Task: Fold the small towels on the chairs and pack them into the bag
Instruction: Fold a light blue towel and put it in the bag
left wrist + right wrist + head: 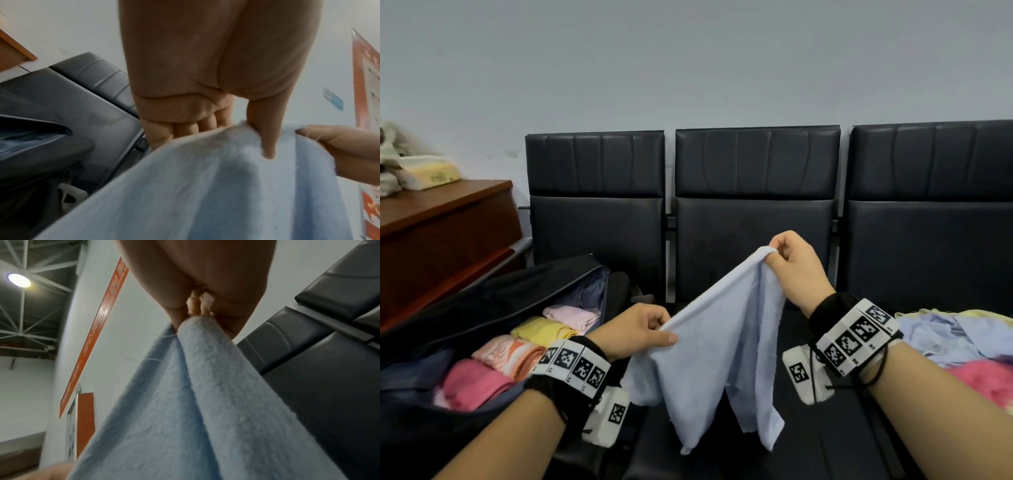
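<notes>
Both hands, left hand (642,329) and right hand (796,270), pinch a light blue towel (722,359) in their fingers above the middle chair (756,212), four folded towels (517,353) already in the bag (482,298), an unfolded pile (962,346) remaining.

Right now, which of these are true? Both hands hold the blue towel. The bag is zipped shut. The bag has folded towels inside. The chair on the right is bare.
1. Both hands hold the blue towel: true; left hand, right hand.
2. The bag is zipped shut: false; it lies open.
3. Folded towels are inside it: true.
4. The right chair is bare: false; a towel pile lies on it.
</notes>
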The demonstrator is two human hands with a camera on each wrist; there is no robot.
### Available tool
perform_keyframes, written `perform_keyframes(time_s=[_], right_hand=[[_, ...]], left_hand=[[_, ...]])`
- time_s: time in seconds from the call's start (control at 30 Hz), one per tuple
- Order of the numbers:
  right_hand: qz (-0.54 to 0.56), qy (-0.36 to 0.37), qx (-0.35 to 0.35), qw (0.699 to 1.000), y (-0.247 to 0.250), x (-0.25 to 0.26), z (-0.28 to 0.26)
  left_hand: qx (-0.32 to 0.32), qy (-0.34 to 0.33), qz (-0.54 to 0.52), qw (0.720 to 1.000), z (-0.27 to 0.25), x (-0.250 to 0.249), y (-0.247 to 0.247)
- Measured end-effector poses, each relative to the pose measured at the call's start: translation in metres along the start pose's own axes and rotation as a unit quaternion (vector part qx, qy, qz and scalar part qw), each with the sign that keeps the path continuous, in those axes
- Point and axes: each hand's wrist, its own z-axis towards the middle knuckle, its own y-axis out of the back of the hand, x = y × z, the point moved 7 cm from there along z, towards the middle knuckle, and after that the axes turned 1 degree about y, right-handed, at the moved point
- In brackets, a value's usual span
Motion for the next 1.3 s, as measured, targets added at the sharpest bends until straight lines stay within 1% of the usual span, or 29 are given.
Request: perform_keyframes(time_s=[0.1,0.2,0.3,0.4,0.5,0.57,0.67,0.73,0.8,0.83,0.9,0.93,1.0,1.07,1.17,1.3], right_hand=[[0.02,-0.024,-0.05,0.998,0.015,-0.006,0.002],[0.047,-0.046,-0.079,0.995,0.025,-0.011,0.002],[0.063,-0.067,-0.095,0.991,0.03,-0.019,0.001],[0.064,-0.078,-0.092,0.991,0.031,-0.026,-0.002],[0.071,-0.099,-0.047,0.992,0.019,-0.032,-0.007],[0.049,-0.096,0.002,0.994,0.005,-0.032,-0.012],[-0.009,-0.072,0.093,0.993,-0.025,-0.023,-0.025],[-0.025,-0.047,0.15,0.987,-0.045,-0.013,-0.036],[-0.007,-0.027,0.2,0.979,-0.06,-0.001,-0.046],[0.005,-0.017,0.224,0.974,-0.065,0.005,-0.05],[0.01,0.005,0.26,0.966,-0.069,0.016,-0.056],[0.007,0.014,0.271,0.962,-0.069,0.021,-0.057],[0.003,0.022,0.289,0.957,-0.066,0.024,-0.058],[0.007,0.028,0.289,0.957,-0.062,0.023,-0.06],[-0.004,0.021,0.287,0.958,-0.059,0.012,-0.063],[-0.033,-0.023,0.331,0.943,-0.059,-0.021,-0.075]], left_hand=[[-0.026,0.01,0.018,0.999,-0.001,0.014,0.012],[-0.072,0.027,0.067,0.995,-0.001,0.03,0.026],[-0.128,0.046,0.13,0.982,0.001,0.044,0.043],[-0.196,0.094,0.163,0.962,-0.002,0.059,0.058],[-0.254,0.113,0.135,0.951,-0.004,0.061,0.061],[-0.278,0.097,0.1,0.951,-0.001,0.047,0.055],[-0.274,0.052,0.028,0.96,0.007,0.01,0.03],[-0.246,0.019,-0.03,0.969,0.011,-0.018,0.007],[-0.169,-0.023,-0.079,0.982,0.014,-0.043,-0.02],[-0.128,-0.048,-0.069,0.988,0.014,-0.054,-0.031],[-0.078,-0.097,0.002,0.992,0.014,-0.07,-0.046],[-0.064,-0.108,0.028,0.992,0.015,-0.073,-0.051],[-0.057,-0.104,0.041,0.992,0.014,-0.073,-0.054],[-0.082,-0.09,0.032,0.992,0.014,-0.067,-0.052],[-0.148,-0.063,-0.005,0.987,0.015,-0.057,-0.041],[-0.272,-0.05,-0.056,0.959,0.012,-0.046,-0.011]])
